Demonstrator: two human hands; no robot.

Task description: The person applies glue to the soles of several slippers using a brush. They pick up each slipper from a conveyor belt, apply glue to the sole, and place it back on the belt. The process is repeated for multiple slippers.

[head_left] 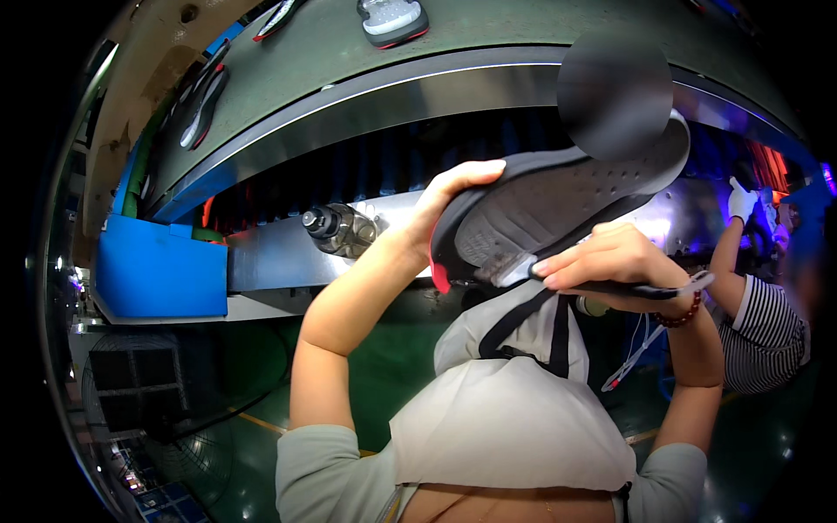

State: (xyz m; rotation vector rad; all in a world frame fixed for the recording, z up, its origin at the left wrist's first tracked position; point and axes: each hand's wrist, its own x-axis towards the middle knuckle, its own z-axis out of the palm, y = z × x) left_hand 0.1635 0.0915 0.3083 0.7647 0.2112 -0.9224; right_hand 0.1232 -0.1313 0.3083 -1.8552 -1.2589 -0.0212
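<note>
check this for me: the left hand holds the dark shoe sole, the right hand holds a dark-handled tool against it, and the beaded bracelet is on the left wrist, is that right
Not quite: the head view shows the beaded bracelet on the right wrist. The left hand does hold the dark shoe sole, and the right hand the dark-handled tool.
</note>
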